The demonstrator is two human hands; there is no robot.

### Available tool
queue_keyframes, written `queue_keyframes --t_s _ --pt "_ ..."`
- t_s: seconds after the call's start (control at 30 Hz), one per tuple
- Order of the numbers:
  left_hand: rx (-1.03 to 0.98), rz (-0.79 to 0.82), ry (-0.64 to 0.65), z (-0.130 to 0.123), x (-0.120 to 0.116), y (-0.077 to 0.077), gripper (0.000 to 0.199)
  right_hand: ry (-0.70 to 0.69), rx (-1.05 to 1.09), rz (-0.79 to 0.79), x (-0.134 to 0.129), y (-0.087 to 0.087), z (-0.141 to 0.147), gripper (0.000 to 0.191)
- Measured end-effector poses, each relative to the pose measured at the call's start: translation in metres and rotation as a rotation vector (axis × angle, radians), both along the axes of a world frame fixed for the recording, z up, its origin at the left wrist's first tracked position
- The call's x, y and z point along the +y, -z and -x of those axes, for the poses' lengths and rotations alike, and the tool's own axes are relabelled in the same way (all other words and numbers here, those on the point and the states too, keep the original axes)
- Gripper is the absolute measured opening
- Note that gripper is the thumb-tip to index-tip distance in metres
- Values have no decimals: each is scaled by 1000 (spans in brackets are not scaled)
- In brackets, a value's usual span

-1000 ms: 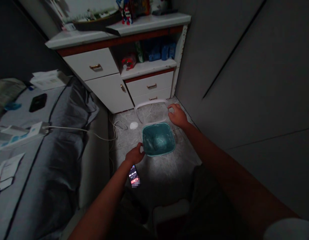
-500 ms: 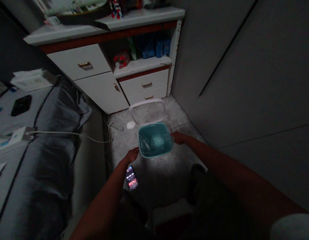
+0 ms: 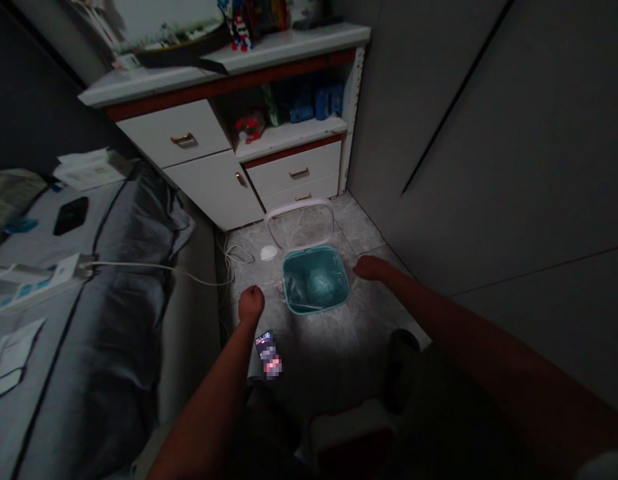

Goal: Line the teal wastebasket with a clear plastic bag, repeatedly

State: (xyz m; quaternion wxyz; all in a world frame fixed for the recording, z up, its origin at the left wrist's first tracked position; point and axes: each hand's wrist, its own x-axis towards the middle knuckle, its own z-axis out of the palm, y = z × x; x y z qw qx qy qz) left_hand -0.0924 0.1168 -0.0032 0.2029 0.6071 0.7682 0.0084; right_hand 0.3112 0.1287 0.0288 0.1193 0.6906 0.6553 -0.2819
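A teal bin stands on the grey tiled floor, its pale hoop-shaped handle or rim tilted up behind it. Thin clear plastic liner lies inside and over its edge. To the left of the bin, my left hand is closed in a fist, with the clear plastic stretched between it and the bin. My right hand is closed just off the bin's right side, where the film reaches faintly towards its fingers. A lit phone lies on the floor below my left hand.
Behind the bin stands a white cabinet. A white round object and a loose cable lie on the floor. At the left is a bed with a power strip. A grey panelled wall rises on the right.
My left hand has moved left, away from the bin's edge, drawing the clear plastic outward. My right hand has shifted slightly right and away from the bin. The view has shifted a little.
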Motion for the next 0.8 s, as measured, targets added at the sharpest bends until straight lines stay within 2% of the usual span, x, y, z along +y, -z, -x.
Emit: queue_keyframes --t_s 0.1,0.2,0.47,0.57,0.67,0.8 --pt "-198 -148 -120 0 -3 -19 54 68 -47 -55 -14 -34 3 57" --pt "-392 -277 -149 -4 -9 -37 50 28 -50 -138 -31 -60 7 46" --pt "-701 -460 -129 -20 -24 -91 42 29 -69 -401 -52 -100 10 45" --pt "-821 -509 -67 -26 -35 -118 33 35 81 -525 -57 -112 6 41" --pt "-905 -513 25 -25 -53 -146 26 35 350 -585 -68 -122 -1 36" --pt "-989 -427 147 -9 -81 -181 22 73 709 -469 -95 -137 -15 45"
